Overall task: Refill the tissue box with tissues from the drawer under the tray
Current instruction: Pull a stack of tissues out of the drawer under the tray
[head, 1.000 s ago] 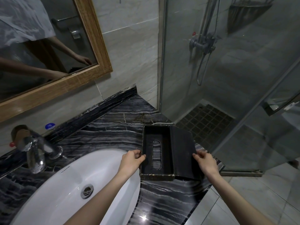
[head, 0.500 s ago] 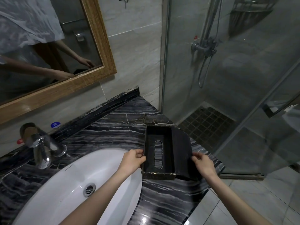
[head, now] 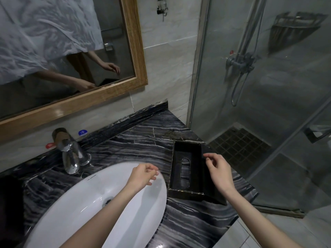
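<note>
Box [head: 186, 169], black and open with its slot facing up, lies at the counter's [head: 136, 144] right edge beside the sink [head: 89, 203]. Left hand [head: 143, 176] hovers just left of it, fingers loosely curled, empty. Right hand [head: 217, 171] hangs over its right side, fingers relaxed, holding nothing.

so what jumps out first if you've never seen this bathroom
The open, empty black tissue box lying upside down on the dark marble counter, between the left hand and the right hand, neither touching it. Next, the white sink at lower left, under the wood-framed mirror.
</note>
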Available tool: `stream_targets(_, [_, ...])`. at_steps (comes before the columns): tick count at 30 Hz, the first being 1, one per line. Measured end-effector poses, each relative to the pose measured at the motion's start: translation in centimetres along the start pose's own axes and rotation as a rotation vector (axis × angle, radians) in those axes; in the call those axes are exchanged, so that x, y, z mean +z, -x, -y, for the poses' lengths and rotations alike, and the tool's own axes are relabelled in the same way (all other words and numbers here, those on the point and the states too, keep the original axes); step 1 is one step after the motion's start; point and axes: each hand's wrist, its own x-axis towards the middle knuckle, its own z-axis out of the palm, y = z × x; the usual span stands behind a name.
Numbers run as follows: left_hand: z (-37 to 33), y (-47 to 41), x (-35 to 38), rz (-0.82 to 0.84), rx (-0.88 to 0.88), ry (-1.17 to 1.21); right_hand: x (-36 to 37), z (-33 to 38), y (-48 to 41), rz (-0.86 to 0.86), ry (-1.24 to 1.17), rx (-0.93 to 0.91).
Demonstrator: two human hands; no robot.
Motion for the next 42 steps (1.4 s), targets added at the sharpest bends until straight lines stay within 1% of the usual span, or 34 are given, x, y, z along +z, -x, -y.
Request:
stream_targets(4, [1.0, 1.1, -2.1, -0.046, -0.022, 0.043, 1.6, 2.2, 0.1, 0.039, -0.035, -0.065])
stream_targets(11, [3.4, 3.3, -6.4, -0.163, -0.068, 0.1, 5.7, 6.1, 1.1, 0.202, -0.114, -0.151])
stream_targets(18, [6.7, 5.9, -10.2, -0.295, -0.145, 0.113, 9.8, 8.4, 2.4, 0.371, 0.005, -0.215])
stream_targets(21, [8.8, 7.4, -11.6, -0.328, -0.178, 0.084, 11.3, 9.3, 2.9, 0.444, 0.079, -0.247])
stream_targets(27, [12.9, 10.7, -13.8, -0.408, -0.244, -0.006, 14.6, 11.2, 4.3, 0.576, 0.149, -0.322])
stream_targets(38, [19.1, 16.9, -16.6, -0.624, -0.38, -0.175, 20.6, 15.7, 7.9, 0.793, 0.276, -0.491])
stream_targets(42, [21.3, 18.9, -17.5, -0.716, -0.429, -0.156, 22.7, 17.1, 9.5, 0.856, 0.292, -0.529])
